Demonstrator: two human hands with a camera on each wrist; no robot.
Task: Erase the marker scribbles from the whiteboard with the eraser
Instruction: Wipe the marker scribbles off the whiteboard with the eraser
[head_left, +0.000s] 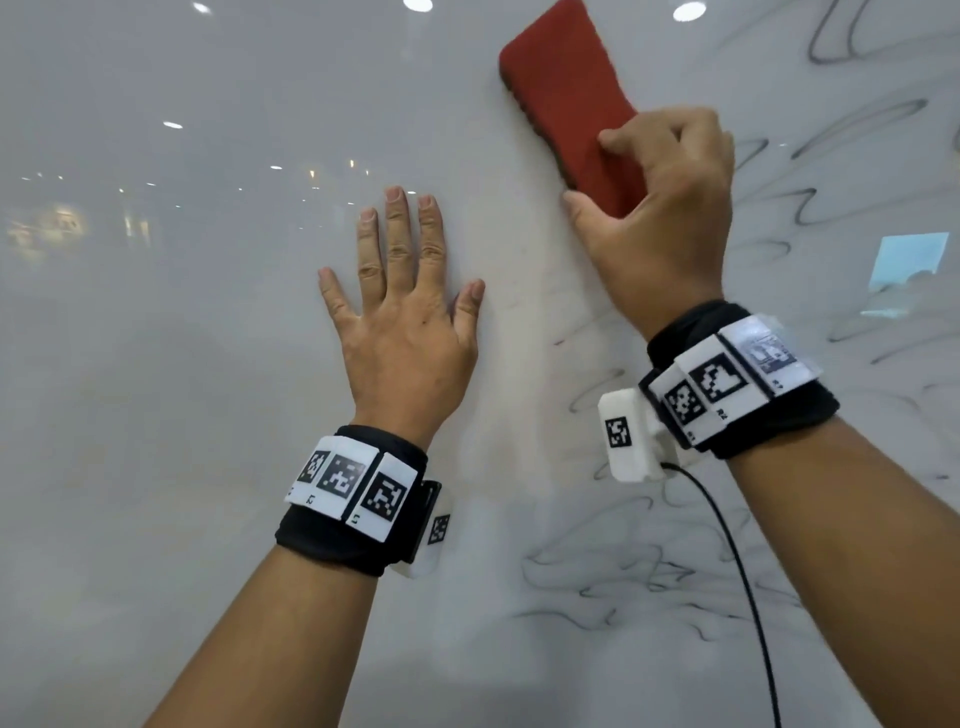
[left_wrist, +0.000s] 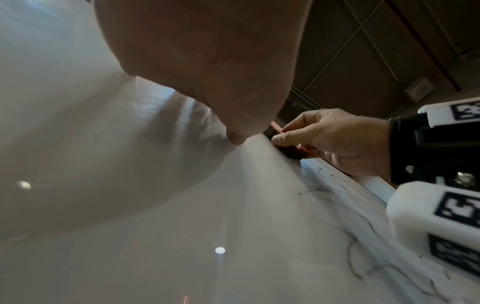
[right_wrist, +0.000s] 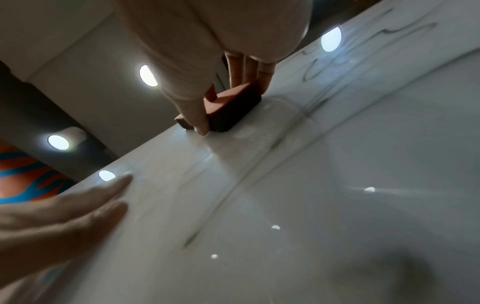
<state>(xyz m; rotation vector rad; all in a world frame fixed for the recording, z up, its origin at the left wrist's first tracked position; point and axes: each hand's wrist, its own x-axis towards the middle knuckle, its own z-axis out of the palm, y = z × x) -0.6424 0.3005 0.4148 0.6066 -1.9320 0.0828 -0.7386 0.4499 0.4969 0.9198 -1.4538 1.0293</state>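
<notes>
A red eraser lies flat against the whiteboard, high and right of centre. My right hand grips its lower end, thumb on the left edge and fingers curled over the right side. In the right wrist view the eraser presses on the board under my thumb. My left hand rests flat on the board with fingers spread, left of and below the eraser. Black marker scribbles cover the board's right side and lower right. The left part of the board is wiped.
A black cable hangs from the right wrist unit across the lower scribbles. Ceiling lights and a window reflect in the glossy board. A faint smeared streak runs down the board between my hands.
</notes>
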